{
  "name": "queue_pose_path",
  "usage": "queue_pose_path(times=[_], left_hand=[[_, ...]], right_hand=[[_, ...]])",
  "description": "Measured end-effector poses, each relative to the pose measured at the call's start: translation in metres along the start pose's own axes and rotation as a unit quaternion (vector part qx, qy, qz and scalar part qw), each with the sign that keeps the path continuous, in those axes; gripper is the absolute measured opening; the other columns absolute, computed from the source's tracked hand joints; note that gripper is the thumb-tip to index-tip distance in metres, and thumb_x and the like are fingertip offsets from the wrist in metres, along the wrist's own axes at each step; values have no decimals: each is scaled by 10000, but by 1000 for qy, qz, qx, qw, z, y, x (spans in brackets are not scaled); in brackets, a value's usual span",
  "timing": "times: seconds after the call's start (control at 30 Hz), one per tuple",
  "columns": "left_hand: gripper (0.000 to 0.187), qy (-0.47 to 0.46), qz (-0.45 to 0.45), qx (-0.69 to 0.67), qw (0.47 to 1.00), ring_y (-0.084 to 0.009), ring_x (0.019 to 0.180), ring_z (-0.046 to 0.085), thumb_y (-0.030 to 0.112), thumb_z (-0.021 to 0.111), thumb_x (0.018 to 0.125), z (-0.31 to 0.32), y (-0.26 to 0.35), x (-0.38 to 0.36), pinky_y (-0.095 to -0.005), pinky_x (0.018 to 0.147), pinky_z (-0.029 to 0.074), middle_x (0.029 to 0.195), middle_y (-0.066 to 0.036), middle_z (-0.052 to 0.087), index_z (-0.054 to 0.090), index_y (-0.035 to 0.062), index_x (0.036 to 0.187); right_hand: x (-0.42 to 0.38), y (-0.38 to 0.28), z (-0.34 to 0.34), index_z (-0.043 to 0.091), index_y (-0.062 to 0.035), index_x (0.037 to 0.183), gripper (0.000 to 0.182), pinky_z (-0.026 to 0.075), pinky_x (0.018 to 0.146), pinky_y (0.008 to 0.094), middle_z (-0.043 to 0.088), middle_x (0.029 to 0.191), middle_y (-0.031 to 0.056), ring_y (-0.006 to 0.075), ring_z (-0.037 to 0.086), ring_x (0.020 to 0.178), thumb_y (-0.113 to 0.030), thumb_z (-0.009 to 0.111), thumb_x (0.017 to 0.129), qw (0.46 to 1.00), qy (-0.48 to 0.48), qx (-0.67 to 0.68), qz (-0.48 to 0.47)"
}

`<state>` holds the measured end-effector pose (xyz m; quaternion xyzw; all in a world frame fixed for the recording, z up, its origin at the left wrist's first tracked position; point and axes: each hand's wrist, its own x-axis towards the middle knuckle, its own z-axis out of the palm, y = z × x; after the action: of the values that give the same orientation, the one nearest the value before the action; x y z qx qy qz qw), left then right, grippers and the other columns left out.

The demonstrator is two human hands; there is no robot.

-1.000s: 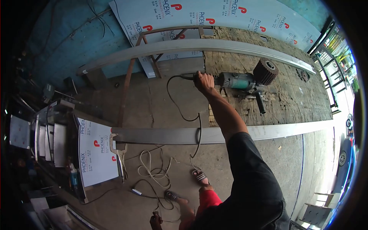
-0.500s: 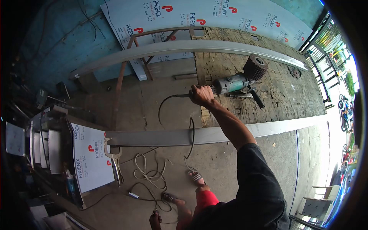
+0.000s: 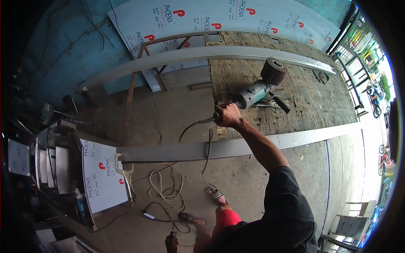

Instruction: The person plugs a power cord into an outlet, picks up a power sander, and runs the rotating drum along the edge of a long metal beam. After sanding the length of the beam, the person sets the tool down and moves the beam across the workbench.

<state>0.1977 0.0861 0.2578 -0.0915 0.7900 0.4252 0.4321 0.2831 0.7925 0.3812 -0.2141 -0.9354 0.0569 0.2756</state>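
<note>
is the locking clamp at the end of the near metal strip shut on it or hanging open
Shut. The clamp has its jaws closed over the end of the metal strip, beside the white sheet, handles together and hanging down.

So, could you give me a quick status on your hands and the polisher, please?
Right hand gripping polisher by its rear handle. Left hand low, hold unclear. Polisher over wooden bench; cord draped across the steel strip.

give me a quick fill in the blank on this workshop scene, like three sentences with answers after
1. The right hand grips the rear handle of a green power ____ fitted with a drum wheel.
2. The tool lies on a worn ____ platform.
3. Locking pliers clamp the near metal channel at its ____ end.

Missing words: polisher; wooden; left
</note>
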Motion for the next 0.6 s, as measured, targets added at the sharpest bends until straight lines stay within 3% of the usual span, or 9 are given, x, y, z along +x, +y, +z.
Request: queue_pose_path(times=[0.23,0.37,0.43,0.6], left_hand=[[338,-17,-7,-2,1000,-86,457,444,306,644,896,3,9,2,-238,403,350,597,-37,504,507,0,856],[328,3,-30,4,1000,-93,455,440,295,645,899,10,18,0,-239,411,354,589,-35,493,501,4,848],[284,30,-33,17,999,-76,481,415,299,573,939,15,26,-3,-246,428,320,612,3,458,516,30,866],[263,-3,1,-44,999,-77,484,430,296,561,949,3,15,4,-242,425,319,617,1,468,520,39,906]], right_hand=[[-24,7,-28,496,-71,687,209,459,520,428,527,600,117,343,571,578,-182,648,597,998,16,39,-35],[-27,13,-36,490,-73,687,207,444,508,426,525,595,112,338,556,561,-174,640,585,995,41,75,-54],[-26,13,-36,483,-73,681,204,433,501,420,525,596,106,336,544,551,-168,634,582,992,47,89,-73],[-27,12,-39,473,-71,665,206,430,498,413,524,599,100,332,540,549,-157,632,569,992,49,94,-72]])
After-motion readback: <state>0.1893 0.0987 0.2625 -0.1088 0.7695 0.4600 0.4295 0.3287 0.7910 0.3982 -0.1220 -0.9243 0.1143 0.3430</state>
